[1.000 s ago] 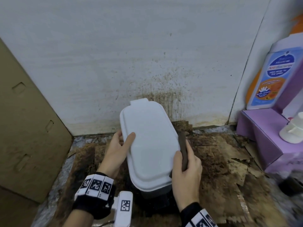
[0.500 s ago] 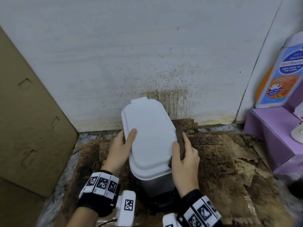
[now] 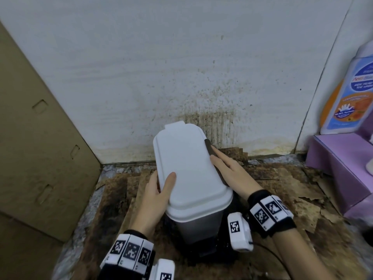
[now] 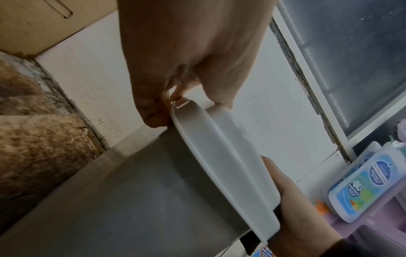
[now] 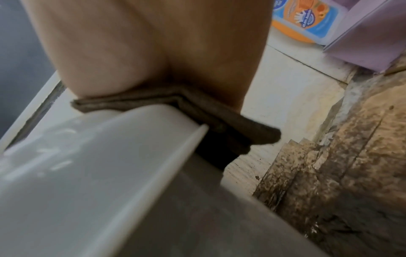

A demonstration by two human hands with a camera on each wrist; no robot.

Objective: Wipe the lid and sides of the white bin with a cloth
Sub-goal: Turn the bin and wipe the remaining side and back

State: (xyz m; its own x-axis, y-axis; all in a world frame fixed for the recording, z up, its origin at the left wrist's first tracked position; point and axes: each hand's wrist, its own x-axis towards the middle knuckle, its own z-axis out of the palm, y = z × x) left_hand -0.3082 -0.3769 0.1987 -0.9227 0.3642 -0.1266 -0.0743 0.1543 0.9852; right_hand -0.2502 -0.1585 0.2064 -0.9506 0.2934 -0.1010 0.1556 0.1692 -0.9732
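The white bin (image 3: 197, 227) stands on the floor against the wall, its white lid (image 3: 187, 168) closed. My left hand (image 3: 162, 178) grips the lid's left rim, thumb on top and fingers under the edge; the left wrist view shows this left hand (image 4: 175, 104) on the lid (image 4: 222, 156). My right hand (image 3: 228, 168) holds a dark brown cloth (image 3: 209, 147) against the lid's right rim near the back. In the right wrist view the folded cloth (image 5: 219, 118) wraps over the rim of the lid (image 5: 87, 156), pinched by that hand (image 5: 164, 83).
A tilted cardboard sheet (image 3: 40, 138) leans at the left. The white wall (image 3: 181, 67) behind the bin is stained brown. Torn, dirty cardboard (image 3: 282, 188) covers the floor. A purple box (image 3: 343, 164) with a blue and orange bottle (image 3: 349, 93) stands at the right.
My right hand has slid the cloth along the lid's right rim toward the wall, and its wrist has swung outward. The left hand keeps the same hold.
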